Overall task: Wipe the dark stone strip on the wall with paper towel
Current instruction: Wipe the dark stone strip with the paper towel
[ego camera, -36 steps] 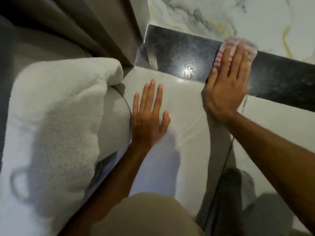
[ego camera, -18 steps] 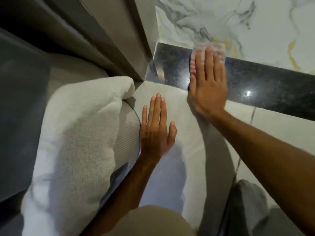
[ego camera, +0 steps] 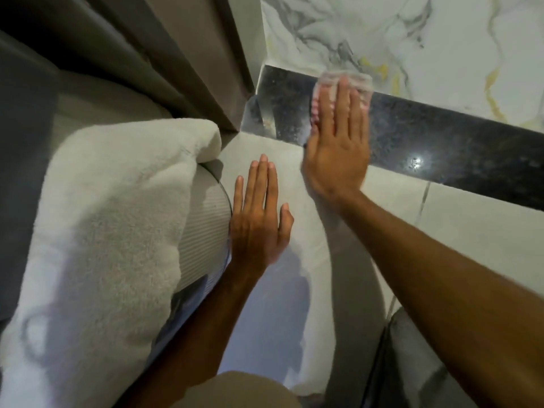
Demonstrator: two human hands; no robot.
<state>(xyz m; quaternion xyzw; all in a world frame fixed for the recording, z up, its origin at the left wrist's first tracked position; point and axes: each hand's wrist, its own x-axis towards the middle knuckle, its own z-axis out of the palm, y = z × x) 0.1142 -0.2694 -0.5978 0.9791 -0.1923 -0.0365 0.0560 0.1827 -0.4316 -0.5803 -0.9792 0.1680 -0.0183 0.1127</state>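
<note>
A glossy dark speckled stone strip [ego camera: 441, 142] runs across the wall between white veined marble above and pale grey tile below. My right hand [ego camera: 338, 145] lies flat on the strip near its left end, pressing a folded pale paper towel [ego camera: 343, 79] against the stone; the towel shows above and left of the fingertips. My left hand [ego camera: 259, 219] rests flat on the grey tile below the strip, fingers together, holding nothing.
A thick white towel [ego camera: 112, 231] hangs over a ribbed grey object [ego camera: 203, 231] at the left. A grey door frame [ego camera: 206, 54] meets the strip's left end. White marble [ego camera: 412, 39] fills the upper wall.
My right hand slid the paper towel leftward along the strip, from its middle toward the left end by the door frame. My left hand stayed flat on the tile.
</note>
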